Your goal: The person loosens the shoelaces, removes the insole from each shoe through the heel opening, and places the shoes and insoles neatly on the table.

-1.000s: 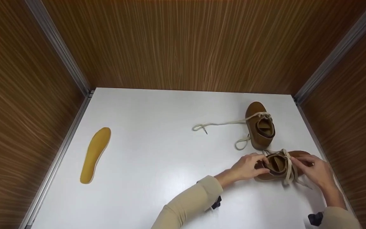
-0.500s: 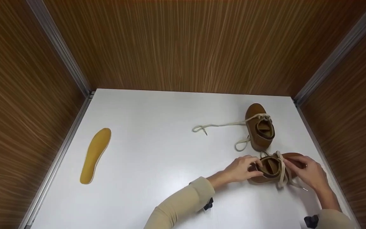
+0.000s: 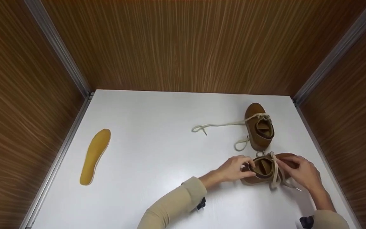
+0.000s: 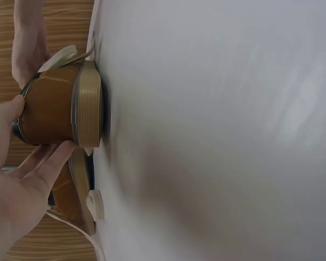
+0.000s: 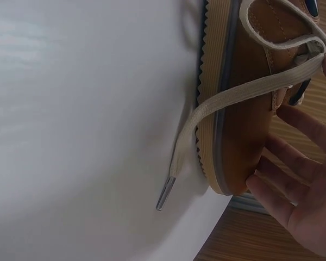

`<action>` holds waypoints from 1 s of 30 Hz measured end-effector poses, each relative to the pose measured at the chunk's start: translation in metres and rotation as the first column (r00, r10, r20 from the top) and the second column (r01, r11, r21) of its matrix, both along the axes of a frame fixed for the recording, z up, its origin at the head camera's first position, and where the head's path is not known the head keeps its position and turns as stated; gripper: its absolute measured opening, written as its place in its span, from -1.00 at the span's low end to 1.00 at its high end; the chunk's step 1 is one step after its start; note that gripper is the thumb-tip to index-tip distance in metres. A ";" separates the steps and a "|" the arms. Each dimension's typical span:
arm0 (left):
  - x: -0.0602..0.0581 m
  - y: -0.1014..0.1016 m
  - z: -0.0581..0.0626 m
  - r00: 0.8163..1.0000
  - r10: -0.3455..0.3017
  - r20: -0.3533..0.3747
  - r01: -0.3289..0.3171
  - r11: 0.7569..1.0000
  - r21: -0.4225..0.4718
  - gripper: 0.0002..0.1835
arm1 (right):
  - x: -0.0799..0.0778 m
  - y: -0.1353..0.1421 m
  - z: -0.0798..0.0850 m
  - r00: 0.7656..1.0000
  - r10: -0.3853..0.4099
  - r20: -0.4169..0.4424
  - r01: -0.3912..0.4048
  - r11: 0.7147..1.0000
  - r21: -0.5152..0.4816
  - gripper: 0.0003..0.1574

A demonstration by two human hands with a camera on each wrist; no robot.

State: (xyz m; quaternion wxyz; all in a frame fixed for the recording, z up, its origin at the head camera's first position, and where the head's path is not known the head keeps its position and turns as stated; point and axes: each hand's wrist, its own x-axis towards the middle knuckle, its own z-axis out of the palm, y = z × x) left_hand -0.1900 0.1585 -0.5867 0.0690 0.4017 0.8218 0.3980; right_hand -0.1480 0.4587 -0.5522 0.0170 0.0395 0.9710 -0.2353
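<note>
A brown lace-up shoe (image 3: 256, 181) lies at the right of the white table, its toe pointing right. My left hand (image 3: 234, 168) grips its heel, thumb and fingers spread around the collar. In the left wrist view the fingers (image 4: 51, 163) lie along the side of the heel above the ribbed sole. At the front, my right hand (image 3: 304, 173) holds the toe, thumb by the knotted cream laces (image 3: 275, 176). The right wrist view shows its fingertips against the toe and a loose lace end with a metal tip (image 5: 165, 193) hanging down.
Just behind stands the matching brown shoe (image 3: 254, 133), toe away from me, one long lace (image 3: 221, 124) trailing left. A yellow insole (image 3: 95, 156) lies far left. Wood-grain panels (image 3: 183, 47) border the white table (image 3: 145, 127) on the back and sides.
Both hands have moved left across the table together with the shoe they hold, its heel leading. The other shoe and the insole have stayed in place.
</note>
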 end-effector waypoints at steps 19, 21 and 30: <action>-0.001 -0.034 0.005 1.000 -0.014 0.015 0.014 1.000 -0.002 -0.72 | 0.002 -0.035 -0.004 0.998 -0.001 -0.058 0.000 1.000 -0.019 -0.19; -0.001 -0.038 0.005 1.000 -0.013 0.018 0.013 1.000 0.000 -0.72 | 0.002 -0.039 -0.005 0.998 0.001 -0.055 -0.003 1.000 -0.024 -0.17; 0.002 -0.059 0.004 0.999 -0.008 0.036 0.008 1.000 0.006 -0.73 | 0.002 -0.059 -0.007 0.996 0.021 -0.083 -0.022 1.000 -0.016 -0.21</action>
